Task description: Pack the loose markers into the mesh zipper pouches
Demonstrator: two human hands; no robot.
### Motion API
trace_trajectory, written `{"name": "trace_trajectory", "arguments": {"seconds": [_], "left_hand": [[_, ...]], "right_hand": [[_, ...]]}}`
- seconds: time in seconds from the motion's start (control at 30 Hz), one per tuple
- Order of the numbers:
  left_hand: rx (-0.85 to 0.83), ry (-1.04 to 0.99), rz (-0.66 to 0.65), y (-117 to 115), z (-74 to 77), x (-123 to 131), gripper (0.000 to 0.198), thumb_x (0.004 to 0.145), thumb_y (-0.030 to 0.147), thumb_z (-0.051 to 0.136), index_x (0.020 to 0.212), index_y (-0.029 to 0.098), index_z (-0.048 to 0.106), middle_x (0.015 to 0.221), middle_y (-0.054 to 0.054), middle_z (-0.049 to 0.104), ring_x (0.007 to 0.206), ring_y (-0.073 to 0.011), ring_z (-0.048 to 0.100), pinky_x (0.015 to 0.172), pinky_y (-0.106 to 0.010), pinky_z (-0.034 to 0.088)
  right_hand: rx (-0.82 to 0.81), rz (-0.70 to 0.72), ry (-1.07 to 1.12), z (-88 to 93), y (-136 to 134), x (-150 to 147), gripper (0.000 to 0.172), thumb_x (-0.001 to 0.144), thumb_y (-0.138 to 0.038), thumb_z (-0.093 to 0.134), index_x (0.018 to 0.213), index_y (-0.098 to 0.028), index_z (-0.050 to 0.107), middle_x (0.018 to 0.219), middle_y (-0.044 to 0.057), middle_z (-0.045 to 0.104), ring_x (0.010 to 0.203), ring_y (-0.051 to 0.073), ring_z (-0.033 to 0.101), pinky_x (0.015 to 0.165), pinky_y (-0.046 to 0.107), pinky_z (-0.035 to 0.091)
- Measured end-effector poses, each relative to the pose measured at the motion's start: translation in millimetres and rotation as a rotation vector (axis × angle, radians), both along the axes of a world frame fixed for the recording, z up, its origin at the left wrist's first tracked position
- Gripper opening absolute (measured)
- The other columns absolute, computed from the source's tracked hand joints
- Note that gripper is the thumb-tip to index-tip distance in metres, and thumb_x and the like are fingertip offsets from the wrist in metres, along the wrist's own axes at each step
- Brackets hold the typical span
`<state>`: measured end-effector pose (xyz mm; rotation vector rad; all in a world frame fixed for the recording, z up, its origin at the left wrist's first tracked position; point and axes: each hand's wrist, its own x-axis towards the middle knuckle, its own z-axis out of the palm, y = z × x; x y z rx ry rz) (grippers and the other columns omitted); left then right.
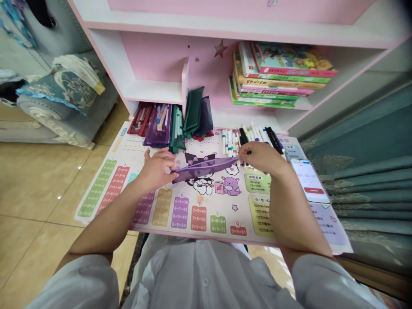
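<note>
A purple mesh zipper pouch [206,168] is stretched between my hands above the printed desk mat [206,223]. My left hand [159,167] pinches its left end, thumb and finger together. At the opposite end, the fingers of my right hand [259,155] close on the pouch's corner. The pouch looks flat, and the mat's cartoon shows through its mesh. Just beyond my right hand lie several white-barrelled markers [230,143] with coloured ends, and black ones [273,139] beside them.
Filled mesh pouches, red [141,118], purple [159,126] and green [177,128], lie at the back left. Dark green pouches [194,111] lean against the shelf divider [185,81]. Stacked books [277,77] occupy the right shelf. A phone [310,180] rests at the mat's right edge.
</note>
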<state>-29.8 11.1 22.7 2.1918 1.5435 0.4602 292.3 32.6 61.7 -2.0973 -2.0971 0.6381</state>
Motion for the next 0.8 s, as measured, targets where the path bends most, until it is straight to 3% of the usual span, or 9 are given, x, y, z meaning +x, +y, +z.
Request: {"name": "trace_trajectory", "arguments": {"seconds": [0.2, 0.33, 0.47, 0.57, 0.67, 0.8], "left_hand": [[0.211, -0.145, -0.03, -16.8, 3.7, 11.4, 0.026, 0.077, 0.027, 0.069, 0.056, 0.021, 0.057, 0.114, -0.005, 0.074, 0.137, -0.0316, 0.05, 0.119, -0.061, 0.021], [0.371, -0.217, 0.012, -30.9, -1.0, 21.5, 0.03, 0.082, 0.028, 0.066, 0.057, 0.021, 0.052, 0.111, -0.004, 0.074, 0.137, -0.0287, 0.052, 0.12, -0.056, 0.023], [0.464, -0.273, 0.074, -38.9, -8.4, 27.7, 0.032, 0.084, 0.029, 0.065, 0.058, 0.021, 0.048, 0.111, -0.006, 0.074, 0.135, -0.0293, 0.053, 0.118, -0.056, 0.027], [0.533, -0.323, 0.098, -39.4, -15.4, 30.2, 0.033, 0.082, 0.027, 0.066, 0.058, 0.021, 0.046, 0.108, -0.005, 0.074, 0.134, -0.0306, 0.054, 0.115, -0.058, 0.029], [0.594, -0.348, 0.084, -38.7, -20.6, 31.9, 0.032, 0.081, 0.024, 0.067, 0.058, 0.02, 0.046, 0.106, -0.005, 0.075, 0.133, -0.0323, 0.056, 0.114, -0.06, 0.03], [0.621, -0.32, 0.05, -40.3, -23.9, 34.8, 0.031, 0.08, 0.021, 0.069, 0.059, 0.02, 0.047, 0.106, -0.004, 0.074, 0.132, -0.0327, 0.056, 0.115, -0.06, 0.028]], "right_hand": [[0.444, -0.192, 0.203, -16.5, 1.6, -13.3, 0.022, 0.077, -0.041, 0.064, 0.065, -0.023, 0.057, 0.102, 0.01, 0.069, 0.109, 0.031, 0.062, 0.097, 0.046, 0.047], [0.648, -0.203, 0.305, -14.5, -6.7, -23.9, 0.027, 0.086, -0.043, 0.06, 0.067, -0.024, 0.054, 0.101, 0.012, 0.067, 0.113, 0.03, 0.059, 0.104, 0.046, 0.043], [0.851, -0.244, 0.283, -15.9, -15.9, -34.7, 0.031, 0.09, -0.052, 0.057, 0.091, -0.021, 0.058, 0.12, 0.019, 0.056, 0.126, 0.034, 0.048, 0.109, 0.05, 0.036], [0.825, -0.197, 0.325, -30.9, -15.4, -45.8, 0.048, 0.085, -0.068, 0.057, 0.094, -0.021, 0.055, 0.122, 0.019, 0.055, 0.126, 0.035, 0.048, 0.107, 0.052, 0.039], [0.732, -0.163, 0.35, -48.1, -11.9, -56.7, 0.058, 0.08, -0.08, 0.052, 0.08, -0.022, 0.055, 0.12, 0.018, 0.059, 0.125, 0.035, 0.05, 0.106, 0.055, 0.04], [0.53, -0.088, 0.404, -58.0, -11.7, -66.1, 0.059, 0.09, -0.075, 0.039, 0.065, -0.023, 0.055, 0.111, 0.014, 0.067, 0.115, 0.031, 0.058, 0.104, 0.052, 0.042]]}}
